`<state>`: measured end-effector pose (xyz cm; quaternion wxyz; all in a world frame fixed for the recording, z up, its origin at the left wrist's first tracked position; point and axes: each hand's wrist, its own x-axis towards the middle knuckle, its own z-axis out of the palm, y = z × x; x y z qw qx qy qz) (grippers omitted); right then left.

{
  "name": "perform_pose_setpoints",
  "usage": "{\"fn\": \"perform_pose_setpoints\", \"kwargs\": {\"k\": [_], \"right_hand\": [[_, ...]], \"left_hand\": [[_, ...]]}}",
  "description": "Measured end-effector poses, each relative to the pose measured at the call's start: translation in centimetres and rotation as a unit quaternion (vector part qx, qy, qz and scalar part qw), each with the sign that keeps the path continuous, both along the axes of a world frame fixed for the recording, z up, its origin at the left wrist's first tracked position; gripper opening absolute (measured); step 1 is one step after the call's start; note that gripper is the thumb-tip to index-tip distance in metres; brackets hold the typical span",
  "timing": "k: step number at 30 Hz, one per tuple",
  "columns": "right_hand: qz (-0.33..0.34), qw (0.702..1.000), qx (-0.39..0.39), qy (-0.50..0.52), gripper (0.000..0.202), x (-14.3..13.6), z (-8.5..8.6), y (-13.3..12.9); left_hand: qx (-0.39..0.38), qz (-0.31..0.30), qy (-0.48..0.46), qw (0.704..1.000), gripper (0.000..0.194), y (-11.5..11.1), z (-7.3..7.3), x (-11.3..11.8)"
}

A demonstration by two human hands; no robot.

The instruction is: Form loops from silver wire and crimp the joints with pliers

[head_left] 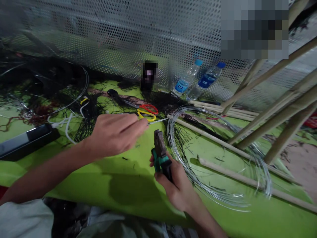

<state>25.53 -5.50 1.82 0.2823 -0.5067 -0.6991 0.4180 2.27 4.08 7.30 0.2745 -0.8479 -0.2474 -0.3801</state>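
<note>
My left hand [119, 134] is closed in a pinch at the centre left, with a thin wire [158, 121] running right from its fingertips toward the end of a wooden stick [198, 133]. My right hand [177, 185] is wrapped round the green and black handles of pliers [160, 145]. The pliers point up and away, just below the wire and apart from it. To their right lies a large coil of silvery wire [178, 158]. Behind my left hand are scissors with red and yellow handles [146, 114].
Two water bottles [182, 85] [207, 80] stand against a perforated metal panel [111, 36]. Wooden poles [277, 115] slant up at the right. A black and grey device [27, 140] lies left on the green surface [86, 181], near black netting [47, 79].
</note>
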Motion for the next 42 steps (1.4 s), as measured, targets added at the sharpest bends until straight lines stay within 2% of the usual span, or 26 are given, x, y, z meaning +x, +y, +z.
{"fn": "perform_pose_setpoints", "kwargs": {"k": [3, 7, 10, 13, 16, 19, 28, 30, 32, 34, 36, 39, 42], "right_hand": [[-0.065, 0.988, 0.120, -0.067, 0.037, 0.9, -0.5, -0.3], [-0.166, 0.920, 0.314, -0.165, 0.050, 2.6, -0.6, 0.1], [-0.187, 0.875, 0.378, -0.238, 0.053, 3.6, 0.3, 0.9], [-0.156, 0.839, 0.425, -0.303, 0.058, 4.0, 1.5, 1.6], [-0.082, 0.814, 0.456, -0.350, 0.062, 3.8, 2.5, 2.2], [-0.037, 0.796, 0.464, -0.386, 0.063, 3.3, 3.1, 2.6], [-0.014, 0.771, 0.476, -0.423, 0.048, 2.9, 3.2, 2.8], [-0.006, 0.775, 0.471, -0.421, 0.042, 3.0, 3.2, 2.7], [0.007, 0.804, 0.435, -0.405, 0.039, 3.0, 3.0, 2.6], [0.030, 0.860, 0.351, -0.369, 0.034, 2.9, 2.5, 2.5], [0.047, 0.919, 0.230, -0.318, 0.026, 2.5, 1.8, 2.6], [0.039, 0.969, 0.071, -0.233, 0.018, 1.7, 0.6, 2.6], [0.010, 0.989, -0.026, -0.146, 0.011, 1.0, -0.4, 2.6]], "left_hand": [[-0.118, 0.021, -0.025, 0.992, 0.012, -0.9, 1.5, -0.9], [-0.251, -0.005, -0.002, 0.968, 0.018, -2.1, 3.6, -2.2], [-0.354, -0.035, 0.024, 0.934, 0.028, -2.9, 4.7, -2.7], [-0.427, -0.059, 0.042, 0.901, 0.035, -3.5, 5.1, -2.7], [-0.449, -0.064, 0.052, 0.890, 0.034, -3.8, 4.9, -2.7], [-0.440, -0.062, 0.069, 0.893, 0.032, -3.9, 4.6, -2.8], [-0.387, -0.041, 0.126, 0.912, 0.027, -3.7, 4.4, -3.2], [-0.349, -0.039, 0.138, 0.926, 0.027, -3.4, 4.2, -3.0], [-0.295, -0.030, 0.154, 0.942, 0.027, -2.8, 3.8, -2.7], [-0.246, -0.013, 0.178, 0.953, 0.025, -2.1, 3.4, -2.1], [-0.212, 0.014, 0.193, 0.958, 0.021, -1.6, 3.2, -1.5], [-0.182, 0.105, 0.150, 0.966, 0.022, -1.7, 3.0, -0.9], [-0.174, 0.230, 0.097, 0.952, 0.025, -3.3, 2.4, -0.7]]}}
